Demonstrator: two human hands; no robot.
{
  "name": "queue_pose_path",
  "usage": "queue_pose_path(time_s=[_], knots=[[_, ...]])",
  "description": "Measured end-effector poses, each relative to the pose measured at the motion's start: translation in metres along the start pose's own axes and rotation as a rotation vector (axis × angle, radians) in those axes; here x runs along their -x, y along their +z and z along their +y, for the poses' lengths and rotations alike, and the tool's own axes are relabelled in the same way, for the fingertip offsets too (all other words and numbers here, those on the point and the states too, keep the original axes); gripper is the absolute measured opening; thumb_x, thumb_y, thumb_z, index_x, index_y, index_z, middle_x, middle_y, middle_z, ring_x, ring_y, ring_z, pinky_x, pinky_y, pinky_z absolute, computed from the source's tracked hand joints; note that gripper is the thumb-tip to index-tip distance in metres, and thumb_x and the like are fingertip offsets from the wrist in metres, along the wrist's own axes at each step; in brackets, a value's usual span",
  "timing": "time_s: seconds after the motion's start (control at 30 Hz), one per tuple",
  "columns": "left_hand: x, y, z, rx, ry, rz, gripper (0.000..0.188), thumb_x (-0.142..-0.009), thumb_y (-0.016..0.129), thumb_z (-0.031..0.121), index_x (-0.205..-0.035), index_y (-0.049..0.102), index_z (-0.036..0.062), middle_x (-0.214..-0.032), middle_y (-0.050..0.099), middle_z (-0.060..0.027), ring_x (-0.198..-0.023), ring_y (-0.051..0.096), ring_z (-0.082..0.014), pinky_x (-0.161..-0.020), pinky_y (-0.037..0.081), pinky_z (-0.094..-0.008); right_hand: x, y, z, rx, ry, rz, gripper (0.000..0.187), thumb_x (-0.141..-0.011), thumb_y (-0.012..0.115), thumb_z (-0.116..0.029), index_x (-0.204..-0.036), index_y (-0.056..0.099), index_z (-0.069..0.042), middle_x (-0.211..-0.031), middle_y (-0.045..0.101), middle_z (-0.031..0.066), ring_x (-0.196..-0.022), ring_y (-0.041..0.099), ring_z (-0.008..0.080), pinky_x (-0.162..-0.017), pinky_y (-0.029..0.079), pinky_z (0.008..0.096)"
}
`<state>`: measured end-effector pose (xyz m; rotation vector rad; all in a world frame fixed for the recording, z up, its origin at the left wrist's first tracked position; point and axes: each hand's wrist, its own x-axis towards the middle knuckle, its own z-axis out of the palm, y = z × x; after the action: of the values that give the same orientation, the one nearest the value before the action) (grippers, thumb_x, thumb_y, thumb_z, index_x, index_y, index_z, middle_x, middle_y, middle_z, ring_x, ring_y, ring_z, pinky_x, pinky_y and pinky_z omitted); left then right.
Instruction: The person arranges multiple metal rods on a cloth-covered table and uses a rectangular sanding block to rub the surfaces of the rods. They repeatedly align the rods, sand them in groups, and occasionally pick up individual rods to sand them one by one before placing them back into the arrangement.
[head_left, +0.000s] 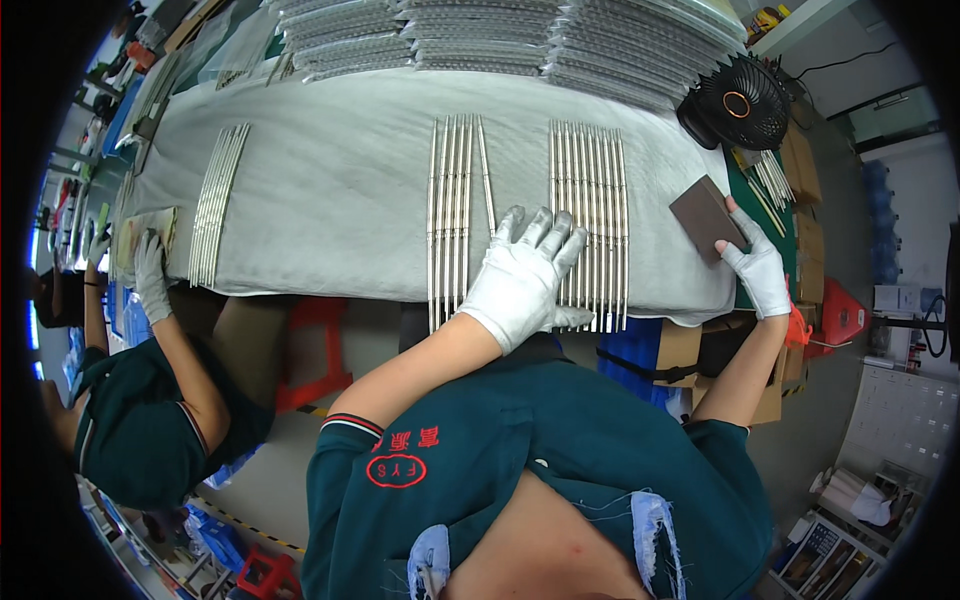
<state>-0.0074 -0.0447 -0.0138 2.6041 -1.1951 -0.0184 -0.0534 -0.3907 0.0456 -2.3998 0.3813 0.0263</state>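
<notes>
Presently, the left hand lies fingers spread over metal rods, gripping nothing visible; the right hand pinches a brown block between thumb and fingers.

Two rows of metal rods flanking one slanted rod, one brown rectangular block, one black fan
</notes>
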Motion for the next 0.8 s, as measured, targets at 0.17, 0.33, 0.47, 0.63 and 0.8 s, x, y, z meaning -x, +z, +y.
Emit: queue_pose_path(time_s=[0.17, 0.33, 0.47, 0.63, 0.8], knots=[[0.004, 0.003, 0.004, 0.036, 0.083, -0.050, 0.099, -0.079, 0.061, 0.074, -0.149, 0.043, 0.0063, -0.150, 0.047, -0.0201, -0.141, 0.041, -0.0378, -0.119, 0.024, -0.0554, 0.005, 0.010, -0.004, 0.420, -0.302, 0.254, 0.071, -0.080, 0.079, -0.027, -0.145, 0.054, -0.011, -0.153, 0.047, 0.0111, -0.140, 0.044, 0.0334, -0.116, 0.035, 0.0436], [0.024, -0.020, -0.011, -0.050, 0.013, -0.096, 0.099, -0.077, 0.062, 0.074, -0.149, 0.045, 0.0077, -0.149, 0.049, -0.0182, -0.140, 0.044, -0.0337, -0.118, 0.026, -0.0538, 0.010, 0.021, -0.026, 0.352, -0.409, 0.256, 0.074, -0.080, 0.079, -0.027, -0.147, 0.051, -0.013, -0.155, 0.045, 0.0108, -0.144, 0.039, 0.0355, -0.120, 0.029, 0.0475], [0.026, -0.031, -0.013, -0.062, 0.006, -0.092, 0.100, -0.076, 0.063, 0.074, -0.148, 0.046, 0.0073, -0.148, 0.049, -0.0183, -0.140, 0.044, -0.0340, -0.118, 0.026, -0.0541, 0.012, 0.030, -0.031, 0.387, -0.458, 0.239, 0.075, -0.078, 0.079, -0.020, -0.147, 0.050, -0.013, -0.155, 0.045, 0.0104, -0.145, 0.037, 0.0348, -0.121, 0.028, 0.0495], [-0.024, -0.007, 0.022, 0.026, 0.209, -0.097, 0.099, -0.078, 0.059, 0.077, -0.150, 0.044, 0.0108, -0.153, 0.044, -0.0185, -0.143, 0.040, -0.0371, -0.119, 0.024, -0.0548, 0.010, 0.046, -0.042, 0.353, -0.517, 0.213, 0.069, -0.080, 0.075, -0.013, -0.145, 0.051, -0.011, -0.153, 0.046, 0.0131, -0.144, 0.038, 0.0376, -0.120, 0.029, 0.0493], [-0.045, 0.009, 0.033, 0.052, 0.222, -0.078, 0.099, -0.079, 0.058, 0.077, -0.153, 0.041, 0.0135, -0.156, 0.041, -0.0185, -0.144, 0.038, -0.0368, -0.120, 0.022, -0.0552, 0.018, 0.046, -0.038, 0.375, -0.492, 0.205, 0.067, -0.082, 0.073, -0.013, -0.145, 0.051, -0.011, -0.152, 0.046, 0.0140, -0.143, 0.039, 0.0377, -0.120, 0.029, 0.0492]])
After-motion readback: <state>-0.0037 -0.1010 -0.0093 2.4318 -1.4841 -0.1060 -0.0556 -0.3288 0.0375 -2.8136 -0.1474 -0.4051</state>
